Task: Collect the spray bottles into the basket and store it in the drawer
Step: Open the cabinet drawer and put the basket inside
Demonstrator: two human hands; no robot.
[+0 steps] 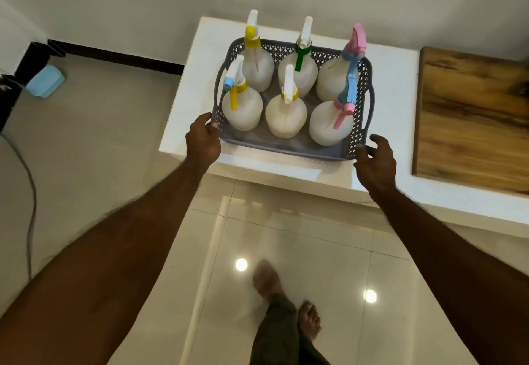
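Head view: left hand (202, 141) grips basket (282, 147) on white counter (395, 84); right hand (375, 161) loosely spread.

Grey basket (289, 147) with a diamond-lattice pattern on its walls. Six milky-white bottles (286, 118) inside, told apart by trim: yellow collar and nozzle at back left (252, 39), green collar and trigger at back middle (300, 54), pink head over a blue trigger at back right (356, 41); in front, blue nozzle with yellow trigger, yellow collar, blue head with pink trigger. White counter (395, 84). Streaked brown wood-grain board (472, 118). Glossy beige tiled floor (286, 236). Pale blue box (45, 81).
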